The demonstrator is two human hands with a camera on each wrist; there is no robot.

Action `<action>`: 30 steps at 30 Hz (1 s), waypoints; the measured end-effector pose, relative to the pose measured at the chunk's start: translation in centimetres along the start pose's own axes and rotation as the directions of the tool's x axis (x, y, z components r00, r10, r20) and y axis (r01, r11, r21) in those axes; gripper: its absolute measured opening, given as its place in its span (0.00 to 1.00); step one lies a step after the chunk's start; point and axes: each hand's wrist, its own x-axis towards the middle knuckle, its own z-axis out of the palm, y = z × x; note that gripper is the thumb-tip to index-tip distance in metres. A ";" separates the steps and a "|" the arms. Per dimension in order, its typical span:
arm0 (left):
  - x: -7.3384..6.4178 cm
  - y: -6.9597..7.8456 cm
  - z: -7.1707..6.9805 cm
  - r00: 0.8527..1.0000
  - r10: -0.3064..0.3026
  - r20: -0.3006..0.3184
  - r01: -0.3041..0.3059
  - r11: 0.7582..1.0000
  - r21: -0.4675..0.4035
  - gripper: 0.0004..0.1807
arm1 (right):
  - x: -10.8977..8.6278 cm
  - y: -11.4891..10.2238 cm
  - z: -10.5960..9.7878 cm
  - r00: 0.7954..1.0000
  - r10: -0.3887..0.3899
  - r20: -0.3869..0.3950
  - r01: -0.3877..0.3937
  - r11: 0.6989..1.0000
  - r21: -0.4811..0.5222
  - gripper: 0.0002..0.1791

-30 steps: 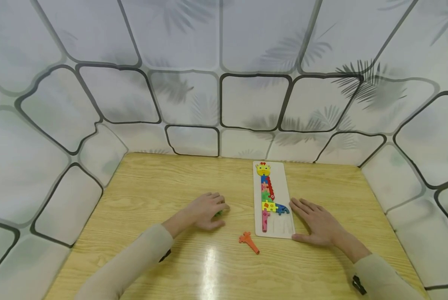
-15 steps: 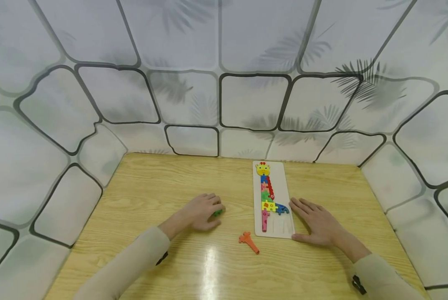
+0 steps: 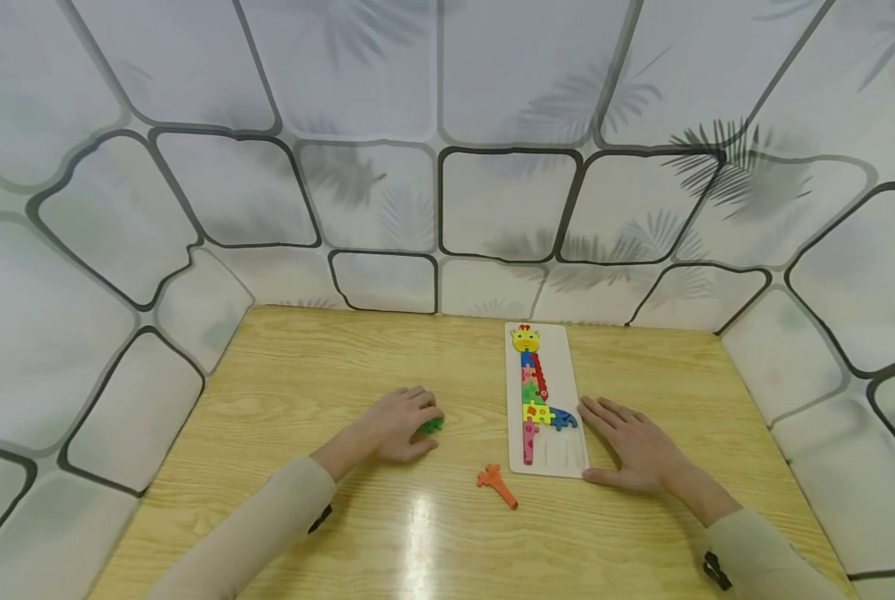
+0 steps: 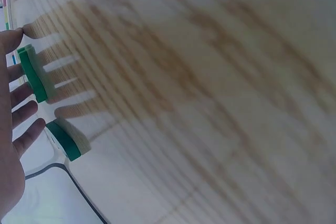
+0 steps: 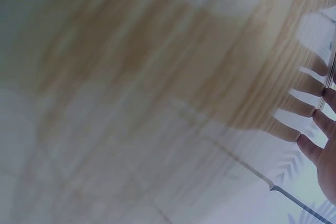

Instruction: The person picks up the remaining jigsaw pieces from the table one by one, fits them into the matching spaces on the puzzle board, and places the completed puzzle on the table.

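Beside a green puzzle piece (image 3: 432, 425) on the table, my left hand (image 3: 397, 423) arches low with its fingers partly spread. In the left wrist view this green piece (image 4: 34, 74) stands between the thumb and the fingers, and a second green piece (image 4: 65, 140) lies by the little finger. Whether the fingers touch either piece cannot be told. My right hand (image 3: 635, 450) lies with fingers extended along the right edge of a white puzzle board (image 3: 560, 358). On that board sits a colourful giraffe puzzle (image 3: 537, 412), with bare slots to the right of its pink leg.
An orange leg-shaped puzzle piece (image 3: 497, 486) lies on the wooden table (image 3: 327, 350) just in front of the board's lower left corner. Fabric walls (image 3: 387, 200) with a stone pattern enclose the table at the back and sides.
My left hand has shifted slightly left, and more of the green puzzle piece shows past its fingers. The right hand, the board and the orange piece have stayed put.
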 end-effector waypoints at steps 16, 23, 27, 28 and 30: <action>-0.3 -0.4 -0.1 0.999 -0.053 0.006 0.053 0.999 -0.007 0.21 | 0.0 0.1 0.3 1.000 0.005 0.000 -0.005 1.000 0.001 0.58; -0.1 -0.4 0.1 0.999 -0.044 -0.014 0.044 0.999 0.013 0.20 | 0.0 0.1 0.3 1.000 0.006 0.002 -0.006 1.000 0.003 0.58; 0.2 -0.2 0.0 0.999 -0.052 -0.017 0.052 0.999 0.014 0.20 | 0.0 0.0 0.1 1.000 0.008 0.005 -0.008 1.000 0.003 0.58; 0.3 -0.2 0.0 0.998 -0.057 -0.015 0.057 0.998 0.012 0.20 | 0.0 0.0 0.0 1.000 0.008 0.005 -0.008 1.000 0.002 0.58; 0.4 0.0 0.0 0.998 -0.064 -0.018 0.064 0.998 0.018 0.20 | 0.0 -0.1 -0.1 1.000 0.008 0.010 -0.008 1.000 0.000 0.58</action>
